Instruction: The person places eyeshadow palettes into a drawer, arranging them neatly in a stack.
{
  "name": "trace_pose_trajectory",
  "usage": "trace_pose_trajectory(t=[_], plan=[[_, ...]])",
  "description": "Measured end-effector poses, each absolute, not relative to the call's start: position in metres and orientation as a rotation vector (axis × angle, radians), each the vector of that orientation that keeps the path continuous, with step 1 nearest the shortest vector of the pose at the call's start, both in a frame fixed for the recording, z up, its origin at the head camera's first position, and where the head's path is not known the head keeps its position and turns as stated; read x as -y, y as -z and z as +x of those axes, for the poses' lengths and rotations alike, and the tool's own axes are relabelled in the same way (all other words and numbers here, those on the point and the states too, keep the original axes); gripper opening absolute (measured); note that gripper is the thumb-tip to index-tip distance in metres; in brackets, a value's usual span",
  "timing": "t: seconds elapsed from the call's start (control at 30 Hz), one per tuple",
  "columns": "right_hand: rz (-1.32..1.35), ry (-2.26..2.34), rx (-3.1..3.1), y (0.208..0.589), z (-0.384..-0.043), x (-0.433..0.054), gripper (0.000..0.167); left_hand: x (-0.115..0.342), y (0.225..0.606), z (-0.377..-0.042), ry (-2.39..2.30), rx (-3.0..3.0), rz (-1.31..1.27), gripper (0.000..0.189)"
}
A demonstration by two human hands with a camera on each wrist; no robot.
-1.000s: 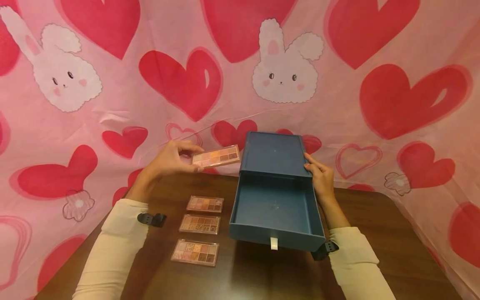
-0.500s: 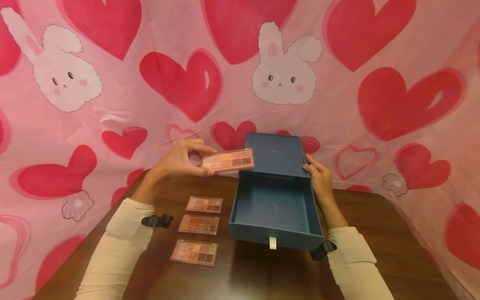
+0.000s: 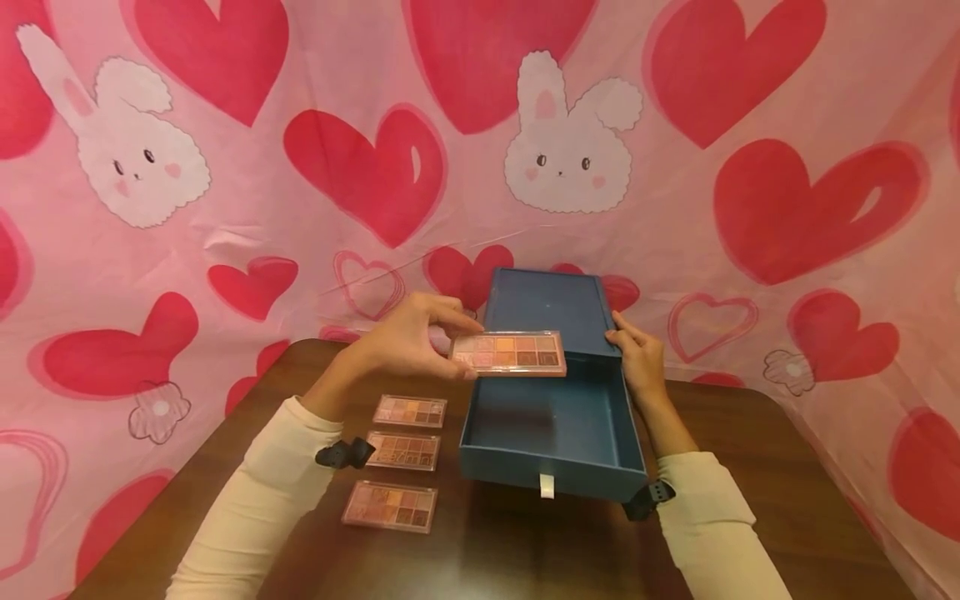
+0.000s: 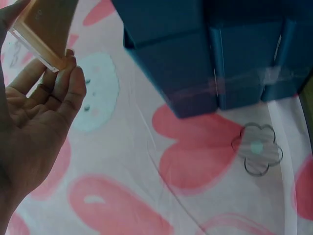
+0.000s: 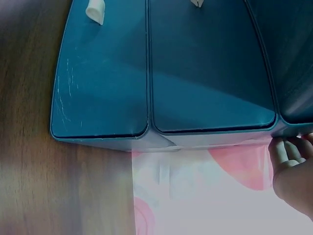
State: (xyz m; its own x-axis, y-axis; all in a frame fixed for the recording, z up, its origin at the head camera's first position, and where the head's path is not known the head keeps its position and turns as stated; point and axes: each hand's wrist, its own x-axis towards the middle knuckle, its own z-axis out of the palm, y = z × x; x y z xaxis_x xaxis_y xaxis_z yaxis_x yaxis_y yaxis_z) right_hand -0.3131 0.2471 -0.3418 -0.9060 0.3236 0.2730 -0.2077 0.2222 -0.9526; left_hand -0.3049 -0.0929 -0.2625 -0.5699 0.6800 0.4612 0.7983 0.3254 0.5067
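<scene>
My left hand (image 3: 412, 342) pinches a clear-lidded eyeshadow palette (image 3: 517, 353) by its left end, thumb in front and fingers behind. The palette hangs above the back of an open drawer (image 3: 551, 477), whose visible floor is bare. That top drawer juts out of a dark blue drawer unit (image 3: 555, 292), and a white tab marks its front. At the unit's upper right edge, my right hand (image 3: 641, 354) grips the corner. The right wrist view shows two shut drawer fronts (image 5: 205, 73) below, with the fingers (image 5: 279, 152) at the unit's edge.
Three more eyeshadow palettes lie in a column left of the unit: a far one (image 3: 410, 411), a middle one (image 3: 403, 451) and a near one (image 3: 390, 506). All are on the brown wooden table (image 3: 750, 492). A pink heart-and-rabbit cloth (image 3: 480, 192) hangs close behind.
My left hand has carried the palette right and slightly down, from left of the drawer unit to over the open drawer. The right hand stays at the unit's edge.
</scene>
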Motion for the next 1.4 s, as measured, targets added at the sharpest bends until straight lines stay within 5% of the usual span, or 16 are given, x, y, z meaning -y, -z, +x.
trace_pose_trajectory(t=[1.4], plan=[[-0.105,-1.760,2.069,0.344,-0.313,-0.248,0.050,-0.004,0.292,-0.292,0.458,2.651,-1.599,0.050]])
